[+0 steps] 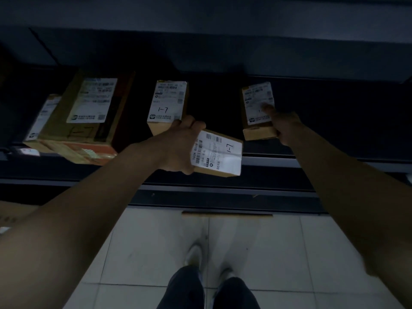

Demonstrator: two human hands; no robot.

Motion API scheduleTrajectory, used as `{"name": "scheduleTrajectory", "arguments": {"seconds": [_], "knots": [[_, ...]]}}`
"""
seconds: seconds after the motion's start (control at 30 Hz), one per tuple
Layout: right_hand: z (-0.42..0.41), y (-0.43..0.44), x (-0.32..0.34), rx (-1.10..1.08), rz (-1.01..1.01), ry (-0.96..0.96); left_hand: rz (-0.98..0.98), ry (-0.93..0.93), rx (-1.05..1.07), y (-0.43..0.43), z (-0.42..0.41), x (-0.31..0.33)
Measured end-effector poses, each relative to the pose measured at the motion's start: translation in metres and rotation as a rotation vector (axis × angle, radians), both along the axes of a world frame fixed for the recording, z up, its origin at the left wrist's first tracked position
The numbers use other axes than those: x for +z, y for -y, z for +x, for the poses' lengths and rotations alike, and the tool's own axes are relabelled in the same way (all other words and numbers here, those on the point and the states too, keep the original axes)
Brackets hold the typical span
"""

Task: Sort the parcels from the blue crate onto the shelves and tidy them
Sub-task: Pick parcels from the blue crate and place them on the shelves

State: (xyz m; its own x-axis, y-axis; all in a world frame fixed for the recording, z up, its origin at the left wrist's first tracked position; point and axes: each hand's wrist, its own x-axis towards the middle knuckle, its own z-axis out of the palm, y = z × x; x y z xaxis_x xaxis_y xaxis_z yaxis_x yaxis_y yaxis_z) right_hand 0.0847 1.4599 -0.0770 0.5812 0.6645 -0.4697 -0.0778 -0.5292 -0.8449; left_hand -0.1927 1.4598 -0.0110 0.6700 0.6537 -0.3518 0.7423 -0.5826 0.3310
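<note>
Gripping a small parcel [219, 153] marked 1-7 just in front of the dark shelf [312, 121], the left hand [178, 146] wraps its end. The right hand [284, 124] clasps another small parcel [256, 112] standing on the shelf, a finger across its label. Two more labelled parcels [167, 103] [87, 114] stand to the left.

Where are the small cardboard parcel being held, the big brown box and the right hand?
Small cardboard parcel in the left hand [219, 156], head view, white label.
Big brown cardboard box [66, 121], head view, top face.
Right hand [286, 126], head view, knuckles.
</note>
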Motion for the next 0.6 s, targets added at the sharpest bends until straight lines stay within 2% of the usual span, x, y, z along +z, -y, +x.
{"name": "scheduleTrajectory", "arguments": {"seconds": [0.23, 0.47, 0.6], "knots": [[0.032, -0.007, -0.026, -0.038, 0.014, 0.029, -0.028, -0.012, 0.008, -0.005, 0.016, 0.005], [0.022, 0.010, -0.011, -0.073, -0.016, 0.112, 0.014, 0.014, -0.061, -0.011, 0.044, 0.006], [0.021, 0.017, -0.002, -0.062, -0.106, 0.290, -0.008, -0.004, -0.093, -0.025, 0.059, 0.008]]}}
